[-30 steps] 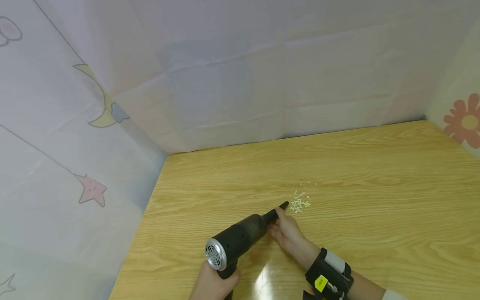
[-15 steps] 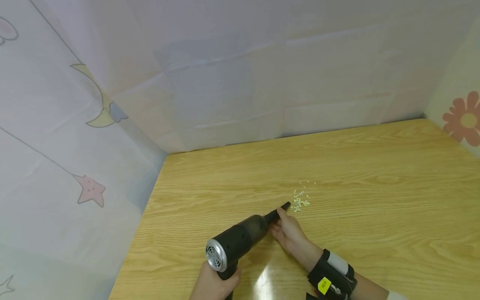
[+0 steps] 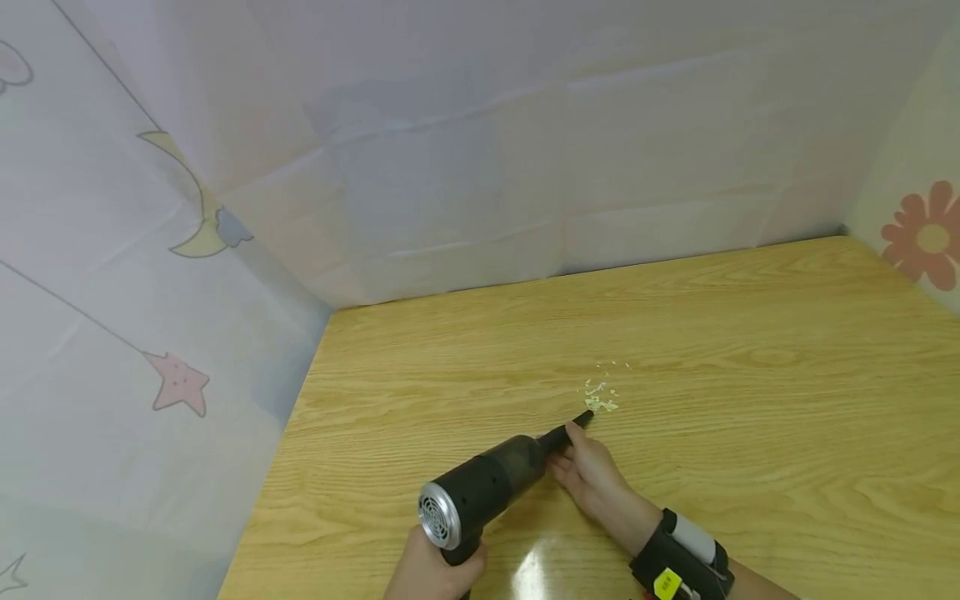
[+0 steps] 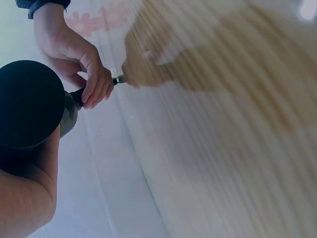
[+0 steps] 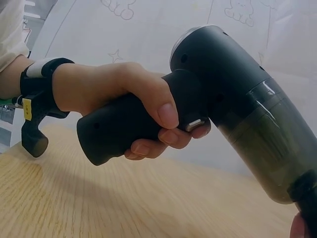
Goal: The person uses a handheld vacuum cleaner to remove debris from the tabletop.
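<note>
A black handheld vacuum cleaner (image 3: 487, 483) with a silver vented end cap and a smoky clear dust cup is tilted over the table. My left hand (image 3: 437, 568) grips its handle; in the right wrist view that hand's fingers (image 5: 168, 115) wrap round the handle below a small metallic button. My right hand (image 3: 592, 479) holds the slim black nozzle (image 3: 553, 439) between thumb and fingers, also visible in the left wrist view. The nozzle tip is right at the near edge of a small pile of pale paper scraps (image 3: 600, 403). A few loose bits lie farther back.
The wood-grain table (image 3: 750, 375) is bordered by a pale cloth wall (image 3: 465, 192) at the back. A printed cloth with a moon and stars (image 3: 180, 383) hangs at left, one with a flower (image 3: 932, 238) at right. A black strap (image 3: 682, 554) circles the right wrist.
The vacuum and both hands have moved slightly right and nearer to me. The nozzle tip has shifted from the pile's left side to its near edge. The pile looks smaller.
</note>
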A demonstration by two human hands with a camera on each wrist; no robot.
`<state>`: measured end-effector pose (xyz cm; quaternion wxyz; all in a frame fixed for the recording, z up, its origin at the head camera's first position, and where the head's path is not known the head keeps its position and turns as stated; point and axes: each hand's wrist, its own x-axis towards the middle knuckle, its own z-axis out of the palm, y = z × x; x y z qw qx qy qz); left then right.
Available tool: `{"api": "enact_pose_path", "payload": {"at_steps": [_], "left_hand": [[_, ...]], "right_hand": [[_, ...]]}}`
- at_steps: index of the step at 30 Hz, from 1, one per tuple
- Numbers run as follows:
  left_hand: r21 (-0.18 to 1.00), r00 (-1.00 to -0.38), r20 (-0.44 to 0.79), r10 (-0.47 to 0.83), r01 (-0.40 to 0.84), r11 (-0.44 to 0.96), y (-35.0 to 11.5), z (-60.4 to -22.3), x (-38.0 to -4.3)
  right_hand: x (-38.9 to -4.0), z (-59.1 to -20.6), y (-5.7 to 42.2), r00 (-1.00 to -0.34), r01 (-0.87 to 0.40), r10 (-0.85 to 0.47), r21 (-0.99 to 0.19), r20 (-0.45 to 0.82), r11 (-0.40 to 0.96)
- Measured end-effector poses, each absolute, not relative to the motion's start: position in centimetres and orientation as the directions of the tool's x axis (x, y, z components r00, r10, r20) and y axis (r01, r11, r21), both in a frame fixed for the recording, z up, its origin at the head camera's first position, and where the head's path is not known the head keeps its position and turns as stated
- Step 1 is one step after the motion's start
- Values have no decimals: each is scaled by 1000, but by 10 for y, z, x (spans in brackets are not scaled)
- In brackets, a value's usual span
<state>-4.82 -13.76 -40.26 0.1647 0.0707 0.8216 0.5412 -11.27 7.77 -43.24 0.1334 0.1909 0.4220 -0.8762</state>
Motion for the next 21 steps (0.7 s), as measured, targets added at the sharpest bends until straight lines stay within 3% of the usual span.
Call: {"api": "enact_pose_path", "payload": {"at_steps": [9,15,21], "left_hand": [[912,-934,-227,277,-104,397,-134,-406,-49],[874,-967,-192,169,-90,478,-125,-405,-49],[878,-983,-149,110,-81,471,-113,-406,-49]], "right_hand": [[-117,-433,79,-891,401,-71,-705,-448,-585],[-125,-434,79,-893,399,-57,-728,-445,-558],[-134,-435,82,-889,398,-28,-739,-457,-543]]}}
